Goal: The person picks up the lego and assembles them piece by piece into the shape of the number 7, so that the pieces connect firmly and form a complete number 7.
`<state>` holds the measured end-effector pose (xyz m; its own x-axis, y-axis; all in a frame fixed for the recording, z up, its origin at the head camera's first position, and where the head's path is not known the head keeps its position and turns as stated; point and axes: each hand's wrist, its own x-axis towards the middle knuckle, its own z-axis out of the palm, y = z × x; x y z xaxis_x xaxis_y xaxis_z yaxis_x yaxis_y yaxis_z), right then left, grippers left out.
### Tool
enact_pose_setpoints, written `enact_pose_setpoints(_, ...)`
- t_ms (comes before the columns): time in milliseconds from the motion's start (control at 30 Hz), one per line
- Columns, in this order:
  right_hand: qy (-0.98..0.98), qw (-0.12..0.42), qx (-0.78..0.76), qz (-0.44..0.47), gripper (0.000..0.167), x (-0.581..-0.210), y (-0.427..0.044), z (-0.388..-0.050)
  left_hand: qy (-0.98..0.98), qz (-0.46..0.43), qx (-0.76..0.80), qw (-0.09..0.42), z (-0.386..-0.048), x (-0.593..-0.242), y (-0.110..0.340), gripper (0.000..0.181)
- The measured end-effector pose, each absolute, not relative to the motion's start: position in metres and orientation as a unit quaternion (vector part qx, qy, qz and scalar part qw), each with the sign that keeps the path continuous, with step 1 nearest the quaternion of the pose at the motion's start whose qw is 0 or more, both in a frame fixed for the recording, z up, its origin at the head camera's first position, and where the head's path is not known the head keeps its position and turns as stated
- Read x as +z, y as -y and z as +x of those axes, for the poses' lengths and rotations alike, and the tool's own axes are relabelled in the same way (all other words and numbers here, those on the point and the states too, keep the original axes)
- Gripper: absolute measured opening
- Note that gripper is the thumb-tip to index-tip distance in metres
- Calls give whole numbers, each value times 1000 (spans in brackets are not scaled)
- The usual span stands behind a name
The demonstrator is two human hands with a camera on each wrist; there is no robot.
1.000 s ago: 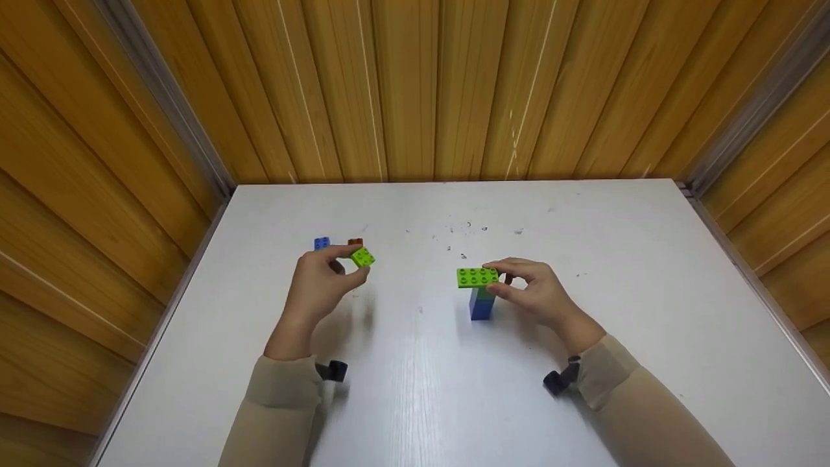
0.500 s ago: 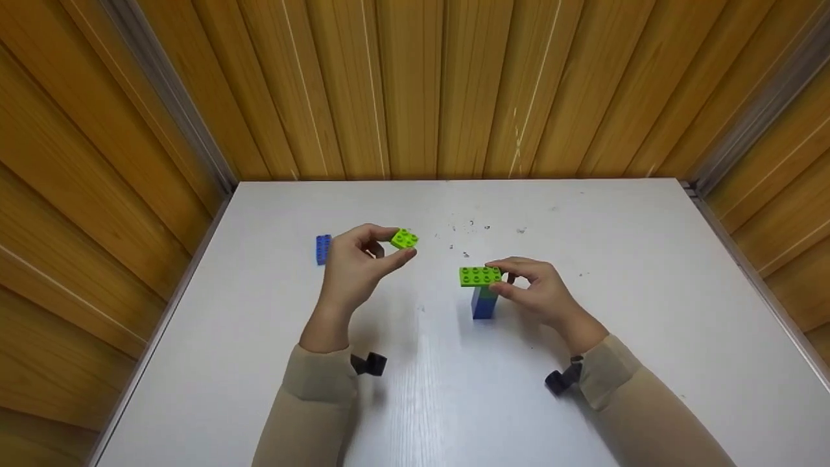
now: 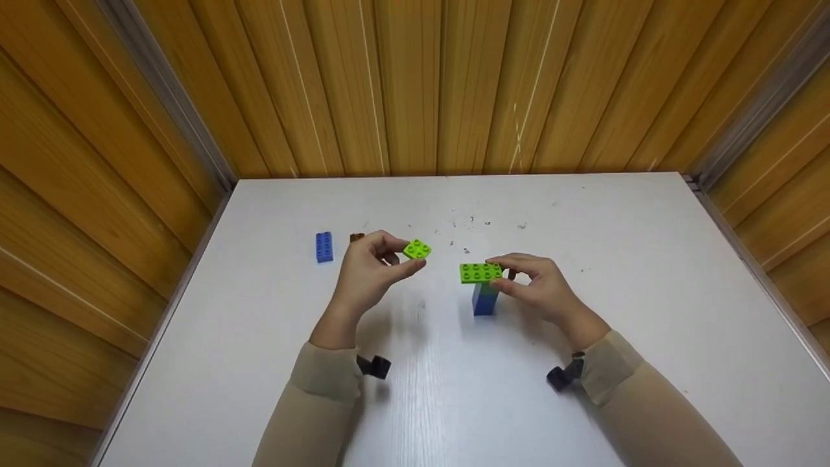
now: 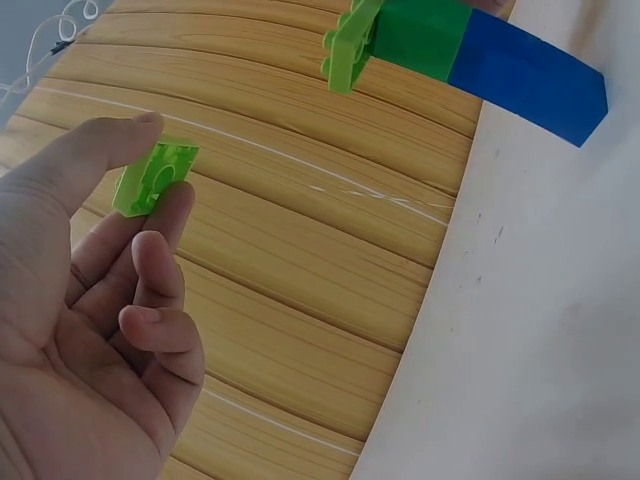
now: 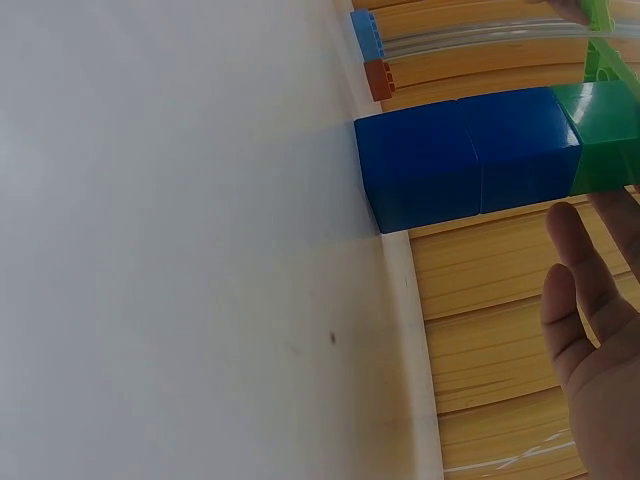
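In the head view my left hand [image 3: 366, 279] pinches a small lime-green four-stud brick [image 3: 417, 249] between thumb and index finger, above the table. Its hollow underside faces the left wrist camera, where the other fingers are loosely bent. To the right stands a tower of two stacked blue bricks [image 5: 470, 160] with a darker green brick [image 5: 605, 130] above them. A lime-green flat eight-stud brick [image 3: 478, 273] tops it, jutting out leftward. My right hand [image 3: 545, 285] pinches that top brick at its right end. The small brick and the tower are apart.
A long blue brick [image 3: 324, 247] lies on the white table [image 3: 428, 402] at the back left. Beside it a brown brick [image 3: 356, 238] is partly hidden behind my left hand. Wood-patterned walls [image 3: 415, 91] enclose the table at the back and sides.
My left hand has carried the small lime-green brick rightward, closer to the tower, slowing over the last half second. My right hand and the tower stay in place.
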<state>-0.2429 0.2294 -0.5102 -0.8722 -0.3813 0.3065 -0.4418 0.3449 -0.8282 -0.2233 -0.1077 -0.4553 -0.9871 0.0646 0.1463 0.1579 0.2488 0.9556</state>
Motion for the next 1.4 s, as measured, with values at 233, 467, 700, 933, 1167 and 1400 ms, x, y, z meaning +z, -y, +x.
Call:
enact_pose_setpoints(233, 818, 32, 516, 250, 38, -511, -229, -243, 782, -84, -617, 5, -226, -465, 102, 31)
enact_pose_setpoints(467, 817, 33, 517, 254, 37, -512, -229, -243, 771, -108, -627, -27, -229, -477, 98, 31)
enact_pose_setpoints(700, 820, 24, 515, 247, 37, -511, -229, -244, 776, -113, -618, -62, -230, -486, 94, 34)
enact_pose_setpoints(933, 824, 28, 510, 244, 37, -512, -229, -245, 751, -118, -643, -94, -229, -491, 85, 39)
enact_pose_setpoints(1167, 822, 31, 510, 254, 37, -511, -229, -244, 726, -121, -665, -125, -229, -495, 77, 45)
enact_pose_setpoints(1400, 821, 31, 509, 256, 37, -510, -229, -244, 713, -111, -680, -130, -227, -496, 70, 46)
